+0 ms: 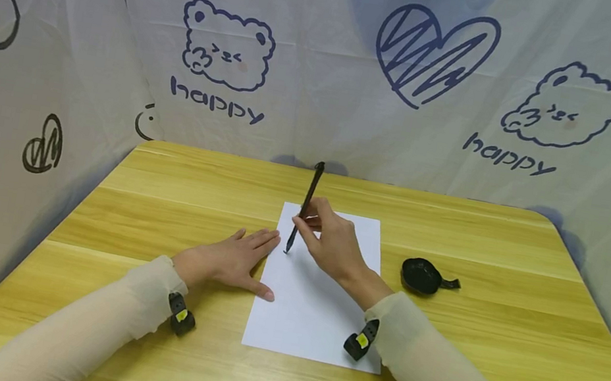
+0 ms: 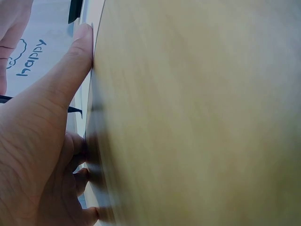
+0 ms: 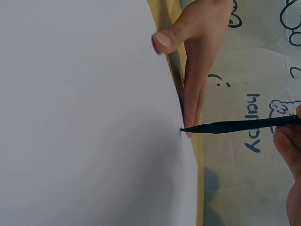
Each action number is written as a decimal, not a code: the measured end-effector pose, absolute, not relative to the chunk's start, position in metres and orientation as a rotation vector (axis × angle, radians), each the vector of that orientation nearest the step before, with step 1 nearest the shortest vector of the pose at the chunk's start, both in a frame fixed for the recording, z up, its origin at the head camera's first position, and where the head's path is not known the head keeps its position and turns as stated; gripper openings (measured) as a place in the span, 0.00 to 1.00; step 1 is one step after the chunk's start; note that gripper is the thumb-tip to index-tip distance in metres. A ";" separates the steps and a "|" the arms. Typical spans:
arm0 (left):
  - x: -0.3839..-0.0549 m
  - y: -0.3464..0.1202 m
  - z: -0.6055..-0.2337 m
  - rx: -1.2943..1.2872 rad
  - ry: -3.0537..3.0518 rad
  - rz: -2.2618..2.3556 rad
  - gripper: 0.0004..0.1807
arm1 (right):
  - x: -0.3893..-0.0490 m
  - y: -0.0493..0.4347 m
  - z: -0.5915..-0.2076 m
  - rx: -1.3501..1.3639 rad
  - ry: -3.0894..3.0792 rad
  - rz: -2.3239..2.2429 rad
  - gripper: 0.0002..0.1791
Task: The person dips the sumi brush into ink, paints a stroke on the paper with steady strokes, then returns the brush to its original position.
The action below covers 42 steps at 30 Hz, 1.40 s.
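Place: draped tabletop workspace — wider room hidden | Backdrop: creased white cloth [image 1: 322, 86] bearing cartoon bears [image 1: 226, 45], hearts [image 1: 434, 58] — hangs around three sides of woodgrain table [image 1: 531, 319]

Small black pan [image 1: 420, 276], wooden table [image 1: 512, 323], doodled white backdrop [image 1: 320, 99]

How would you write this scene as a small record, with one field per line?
left hand: rests at the left edge of the paper
right hand: holds the pen, its tip at a small dark mark
paper: white, flat on the wooden table
pan: small, black, right of the paper
backdrop: pale cloth with drawings
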State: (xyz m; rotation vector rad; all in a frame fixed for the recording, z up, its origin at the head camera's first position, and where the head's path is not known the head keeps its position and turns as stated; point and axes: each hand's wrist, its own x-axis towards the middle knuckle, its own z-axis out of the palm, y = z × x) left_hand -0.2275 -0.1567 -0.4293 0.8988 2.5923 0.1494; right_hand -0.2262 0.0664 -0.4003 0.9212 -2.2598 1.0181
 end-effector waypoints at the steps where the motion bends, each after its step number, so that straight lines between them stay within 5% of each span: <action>1: -0.228 -0.157 -0.429 0.895 2.592 0.148 0.66 | -0.226 0.067 -0.400 0.921 -2.260 1.017 0.13; 42: -0.228 -0.158 -0.431 0.917 2.599 0.166 0.66 | -0.222 0.070 -0.405 0.950 -2.261 1.037 0.13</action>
